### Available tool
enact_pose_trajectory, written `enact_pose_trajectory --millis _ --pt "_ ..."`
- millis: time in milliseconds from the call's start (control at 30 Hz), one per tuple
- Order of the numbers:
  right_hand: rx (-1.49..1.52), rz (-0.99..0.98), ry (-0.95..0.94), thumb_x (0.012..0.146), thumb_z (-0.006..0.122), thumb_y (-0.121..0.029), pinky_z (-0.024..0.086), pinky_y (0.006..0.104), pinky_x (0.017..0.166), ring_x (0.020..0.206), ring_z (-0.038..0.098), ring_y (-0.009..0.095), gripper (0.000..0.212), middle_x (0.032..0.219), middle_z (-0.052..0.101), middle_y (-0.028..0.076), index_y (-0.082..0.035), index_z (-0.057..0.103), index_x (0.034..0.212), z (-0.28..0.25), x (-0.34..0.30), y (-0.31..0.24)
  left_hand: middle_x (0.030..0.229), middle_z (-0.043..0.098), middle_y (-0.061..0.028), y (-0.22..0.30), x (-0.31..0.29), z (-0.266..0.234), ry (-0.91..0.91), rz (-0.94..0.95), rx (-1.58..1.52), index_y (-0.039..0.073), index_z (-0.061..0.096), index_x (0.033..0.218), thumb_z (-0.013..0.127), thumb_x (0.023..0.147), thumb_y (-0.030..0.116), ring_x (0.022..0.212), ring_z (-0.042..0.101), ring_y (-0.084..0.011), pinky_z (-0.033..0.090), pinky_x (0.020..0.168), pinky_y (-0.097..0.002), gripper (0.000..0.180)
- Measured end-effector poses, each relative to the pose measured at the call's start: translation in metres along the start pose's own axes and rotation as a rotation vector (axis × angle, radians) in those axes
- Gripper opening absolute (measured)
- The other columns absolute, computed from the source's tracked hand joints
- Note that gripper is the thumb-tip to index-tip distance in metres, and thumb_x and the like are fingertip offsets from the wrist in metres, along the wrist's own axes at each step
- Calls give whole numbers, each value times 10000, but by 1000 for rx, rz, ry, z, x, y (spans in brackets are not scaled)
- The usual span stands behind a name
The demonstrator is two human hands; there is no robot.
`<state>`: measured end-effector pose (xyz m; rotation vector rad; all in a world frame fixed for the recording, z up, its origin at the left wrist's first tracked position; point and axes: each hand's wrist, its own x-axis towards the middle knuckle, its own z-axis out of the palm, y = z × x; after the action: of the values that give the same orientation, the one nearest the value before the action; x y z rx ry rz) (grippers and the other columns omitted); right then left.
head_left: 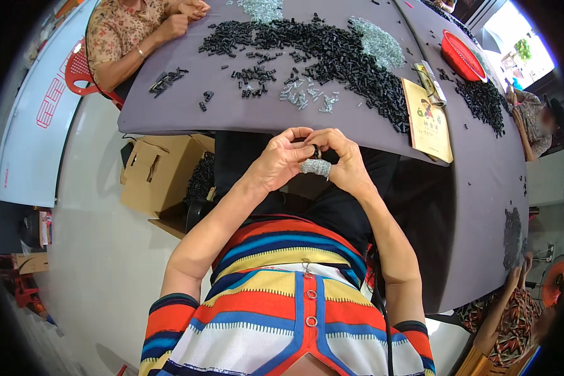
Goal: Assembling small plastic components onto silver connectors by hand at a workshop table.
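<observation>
Just off the near edge of the table, above my lap, my left hand (281, 160) and my right hand (349, 164) meet with bent fingers. Pinched between their fingertips is a small black plastic piece (316, 151), largely covered by the fingers. A grey knitted wrap (315, 167) covers my right thumb. Beyond my hands, small silver springs (301, 95) lie scattered on the grey tablecloth. Close to them sits a small group of black plastic pieces (254, 75). A long heap of similar black pieces (332, 53) stretches across the table behind.
More springs are piled at the back (380, 45). A yellow booklet (429, 122) lies right of the heap; a red basket (462, 56) stands farther right. An open cardboard box (160, 172) is below left. Other people sit around, one (128, 44) at far left.
</observation>
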<state>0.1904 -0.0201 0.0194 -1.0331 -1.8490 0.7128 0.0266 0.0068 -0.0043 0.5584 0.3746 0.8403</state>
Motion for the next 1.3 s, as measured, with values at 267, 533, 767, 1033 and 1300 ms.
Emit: enact_pose_trajectory --millis 267,533,767,1033,1300 --pt "13 56 18 656 761 -97 448 290 692 750 561 185 259 856 620 52 -53 583 839 5 3 -6 1045 564 -79 -1 3 -15 -31 -92 -10 31 486 1138 600 850 66 977 582 -200 481 861 -377 312" --pt "100 89 39 683 727 -82 452 296 712 757 587 208 192 798 609 61 -39 580 798 9 -2 -6 1000 571 -48 -8 1 -18 -72 -110 -56 67 512 1085 641 823 85 902 589 -165 484 794 -331 292" --pt "-32 -6 32 691 713 -48 467 310 756 867 584 234 301 948 616 112 -18 603 969 -1 2 -7 824 592 -20 14 -7 7 232 169 430 49 524 1030 631 801 42 708 571 -99 465 617 -239 253" --pt "73 206 311 820 646 -63 416 219 645 679 474 64 113 731 573 -8 0 607 905 -15 0 16 765 606 -87 126 -7 -53 714 959 1605 39 624 825 601 750 44 725 565 -252 461 675 -349 79" --pt "44 249 314 804 599 6 428 228 641 674 504 65 80 713 590 7 5 614 882 -12 0 29 844 570 -59 132 13 -102 663 888 1991 78 607 817 626 754 100 856 520 -280 424 753 -399 70"
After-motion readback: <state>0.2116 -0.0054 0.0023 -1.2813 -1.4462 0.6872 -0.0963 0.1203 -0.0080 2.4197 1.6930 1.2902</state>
